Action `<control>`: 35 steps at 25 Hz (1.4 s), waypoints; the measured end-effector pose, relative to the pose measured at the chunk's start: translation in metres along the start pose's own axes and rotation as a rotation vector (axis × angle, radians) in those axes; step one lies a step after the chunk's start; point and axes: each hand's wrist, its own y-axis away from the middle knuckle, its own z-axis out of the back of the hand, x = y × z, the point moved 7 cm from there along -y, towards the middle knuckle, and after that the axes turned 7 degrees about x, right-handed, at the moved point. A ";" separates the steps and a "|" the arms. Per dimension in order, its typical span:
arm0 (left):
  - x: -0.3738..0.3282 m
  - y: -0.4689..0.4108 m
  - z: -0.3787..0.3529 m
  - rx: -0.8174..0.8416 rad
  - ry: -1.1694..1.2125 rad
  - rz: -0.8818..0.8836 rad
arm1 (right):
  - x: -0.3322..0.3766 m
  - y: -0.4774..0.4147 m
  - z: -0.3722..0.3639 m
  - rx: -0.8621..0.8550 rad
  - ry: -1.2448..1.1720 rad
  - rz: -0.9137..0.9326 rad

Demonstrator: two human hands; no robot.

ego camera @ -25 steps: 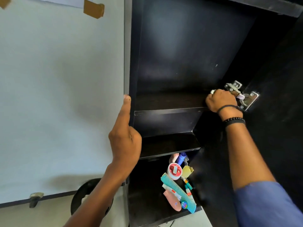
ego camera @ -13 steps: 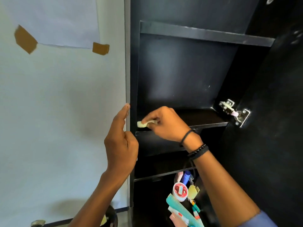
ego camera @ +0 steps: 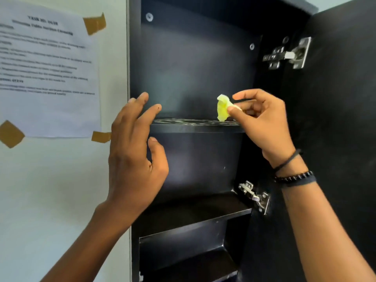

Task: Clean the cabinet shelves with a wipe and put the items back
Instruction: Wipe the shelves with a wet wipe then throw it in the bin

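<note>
The right hand [ego camera: 262,121] pinches a small crumpled yellow wipe [ego camera: 223,107] between thumb and fingertips, just above the right end of the upper dark shelf [ego camera: 195,127] in the tall black wall cabinet [ego camera: 195,58]. The left hand [ego camera: 134,157] is open and empty, fingers spread at the cabinet's left edge, beside a taped white paper sheet [ego camera: 48,74].
</note>
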 end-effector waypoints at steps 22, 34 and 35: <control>0.049 0.013 -0.032 0.197 0.076 0.196 | -0.074 -0.061 -0.002 0.659 1.025 -0.491; 0.051 0.016 -0.034 0.223 0.104 0.173 | 0.032 -0.006 -0.113 0.729 0.529 0.053; 0.051 0.016 -0.034 0.225 0.102 0.164 | 0.012 -0.010 -0.078 0.637 0.617 -0.027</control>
